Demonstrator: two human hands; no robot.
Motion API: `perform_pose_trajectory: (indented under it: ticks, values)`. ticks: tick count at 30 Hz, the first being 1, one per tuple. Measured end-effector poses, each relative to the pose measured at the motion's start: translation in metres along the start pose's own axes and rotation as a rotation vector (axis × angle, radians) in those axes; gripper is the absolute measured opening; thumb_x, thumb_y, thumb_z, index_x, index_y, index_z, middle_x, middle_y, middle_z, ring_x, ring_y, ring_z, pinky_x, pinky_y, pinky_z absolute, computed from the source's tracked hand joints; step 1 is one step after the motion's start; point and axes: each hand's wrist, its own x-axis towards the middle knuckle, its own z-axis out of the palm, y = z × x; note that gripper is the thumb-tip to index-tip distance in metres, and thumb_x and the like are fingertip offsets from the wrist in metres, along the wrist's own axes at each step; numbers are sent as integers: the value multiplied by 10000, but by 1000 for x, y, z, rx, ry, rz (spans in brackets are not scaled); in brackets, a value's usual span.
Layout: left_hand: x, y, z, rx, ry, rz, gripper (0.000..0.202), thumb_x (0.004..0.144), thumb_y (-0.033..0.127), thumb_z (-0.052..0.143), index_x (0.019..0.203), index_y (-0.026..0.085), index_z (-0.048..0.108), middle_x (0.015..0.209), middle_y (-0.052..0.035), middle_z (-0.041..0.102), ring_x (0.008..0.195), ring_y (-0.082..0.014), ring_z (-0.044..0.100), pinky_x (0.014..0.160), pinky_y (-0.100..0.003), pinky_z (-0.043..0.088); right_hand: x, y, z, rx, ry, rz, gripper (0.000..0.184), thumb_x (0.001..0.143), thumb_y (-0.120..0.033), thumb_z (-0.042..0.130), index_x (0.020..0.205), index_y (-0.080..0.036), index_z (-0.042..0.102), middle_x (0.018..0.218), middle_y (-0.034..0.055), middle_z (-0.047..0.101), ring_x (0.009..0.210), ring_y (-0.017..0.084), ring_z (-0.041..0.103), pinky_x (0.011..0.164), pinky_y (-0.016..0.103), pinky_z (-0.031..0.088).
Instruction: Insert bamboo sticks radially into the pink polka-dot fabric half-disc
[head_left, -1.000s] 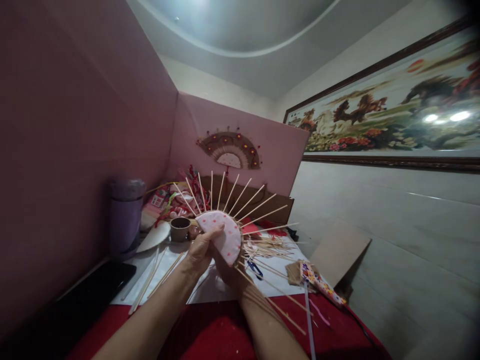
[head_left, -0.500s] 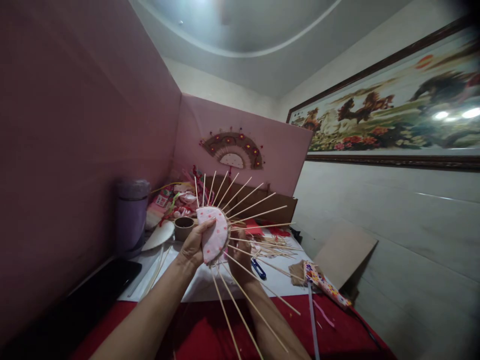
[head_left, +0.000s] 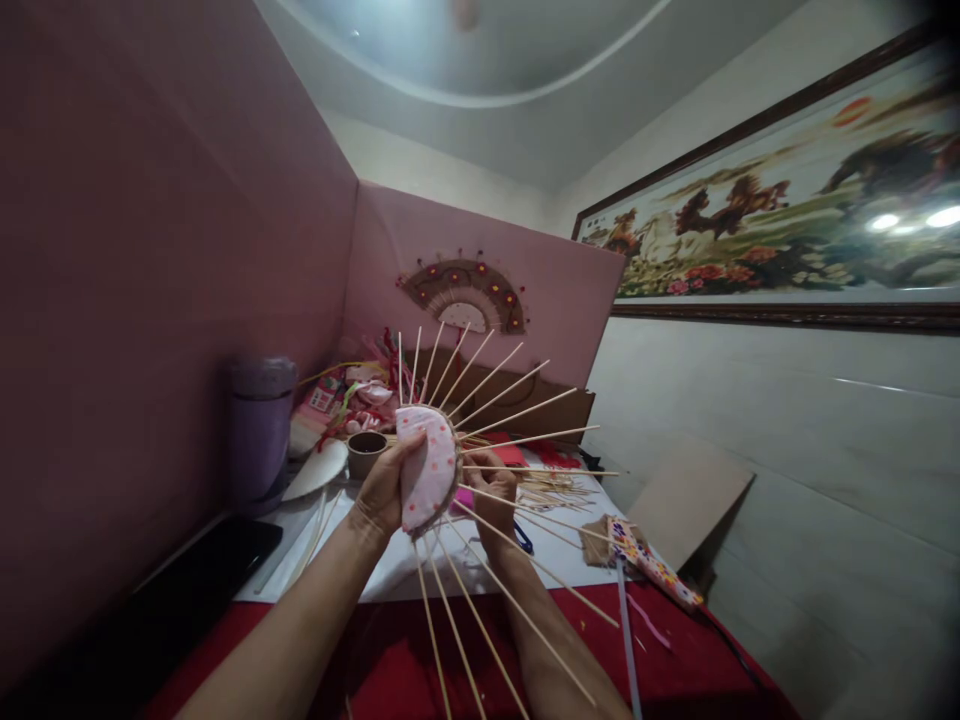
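My left hand (head_left: pixel 384 490) is closed on a half-round fan base (head_left: pixel 436 475) covered in white cloth with pink dots, its thumb pressed on the front. Thin wooden sticks (head_left: pixel 517 412) fan out from the base's curved edge, upward, to the right and down toward me. Close against that edge on the right, my right hand (head_left: pixel 495 500) has its fingers curled and pinched at one of the sticks. Part of that hand lies behind the sticks.
Behind, a finished fan (head_left: pixel 463 290) hangs on a pink panel. A purple tumbler (head_left: pixel 262 435), tape roll (head_left: pixel 367 455) and dark phone (head_left: pixel 225 560) are at left. Loose sticks (head_left: pixel 555 492), a blue cutter (head_left: pixel 523 538) and a flower-patterned glue gun (head_left: pixel 652 565) lie at right.
My right hand has come up from behind the sticks to the fan's curved edge, its fingers now pinched at a stick. The fan has turned slightly; my left hand keeps its hold.
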Motion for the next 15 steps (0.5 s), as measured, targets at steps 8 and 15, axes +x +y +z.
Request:
perform_pose_trajectory:
  ticks: [8,15]
  values:
    - [1,1,-4,57,4,-31,138,762,134,543,866,72,610,750,-105,710,658,-189,667,669,-293,540,11,6,-8,-150,101,-105,194,692,-365,614,645,-178,597,542,-26,531,486,103,435,477,237,332]
    - [1,12,-8,174,3,19,104,735,112,562,818,87,619,689,-82,705,559,-170,652,550,-252,533,14,-24,-47,387,-300,215,242,712,-360,612,618,-195,463,452,-81,287,438,80,324,472,221,338]
